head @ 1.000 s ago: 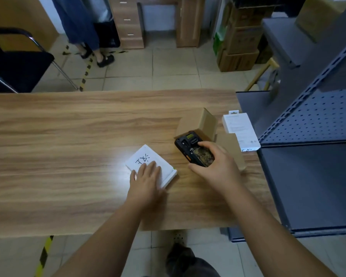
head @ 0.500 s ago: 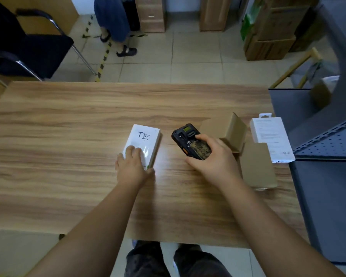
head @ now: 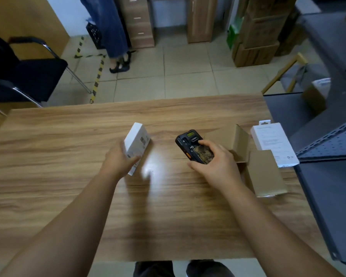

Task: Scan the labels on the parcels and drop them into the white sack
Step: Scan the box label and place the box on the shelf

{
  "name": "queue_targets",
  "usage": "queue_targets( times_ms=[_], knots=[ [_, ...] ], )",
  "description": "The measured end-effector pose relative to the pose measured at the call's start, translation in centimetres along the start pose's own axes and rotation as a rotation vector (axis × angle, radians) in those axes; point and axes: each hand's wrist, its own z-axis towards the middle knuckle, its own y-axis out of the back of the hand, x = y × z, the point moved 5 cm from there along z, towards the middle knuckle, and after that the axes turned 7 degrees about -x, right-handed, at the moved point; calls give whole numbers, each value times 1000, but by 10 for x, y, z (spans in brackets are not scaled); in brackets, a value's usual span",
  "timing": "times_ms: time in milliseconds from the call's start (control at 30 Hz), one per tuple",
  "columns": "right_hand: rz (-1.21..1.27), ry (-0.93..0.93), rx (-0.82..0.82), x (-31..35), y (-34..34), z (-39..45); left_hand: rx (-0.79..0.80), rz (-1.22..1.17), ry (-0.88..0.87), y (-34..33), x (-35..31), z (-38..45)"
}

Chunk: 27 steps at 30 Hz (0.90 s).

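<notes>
- Head view puts you at the scanning step: your left hand (head: 119, 162) grips the white parcel (head: 136, 144) by its near end, tilted up on edge above the wooden table (head: 68, 176), with a small printed code showing on the face turned toward the scanner.
- Your right hand (head: 214, 166) is wrapped round the black handheld scanner (head: 194, 146), thumb lying on its upper part, its top end pointing away from you and a little left.
- A bright patch of light sits on the table just below the parcel, so I judge the beam is not yet on the label.
- Next, you need to bring the code and the scanner's window into line: turn the parcel's printed face toward the scanner, or swing the scanner left.
- The white sack is not in view, so expect to look for it once the scan registers.
- Waiting by your right hand are two brown cardboard boxes (head: 266, 172) and a flat white carton (head: 272, 142), near the grey shelf (head: 328, 186).
</notes>
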Motion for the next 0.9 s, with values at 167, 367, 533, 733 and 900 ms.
queue_targets(
  times_ms=[167,367,533,733,900],
  knots=[
    [-7,-6,-22,3,1,0,70,210,48,1,3,12],
    [18,73,-55,36,20,14,20,-316,0,25,-50,-2],
    [52,201,-118,88,68,24,-60,-609,-58,75,-111,-19],
    [78,320,-127,135,109,22,-190,-742,-93,122,-145,-37],
    [38,342,-74,155,121,7,-223,-768,-113,144,-151,-45]
  ],
)
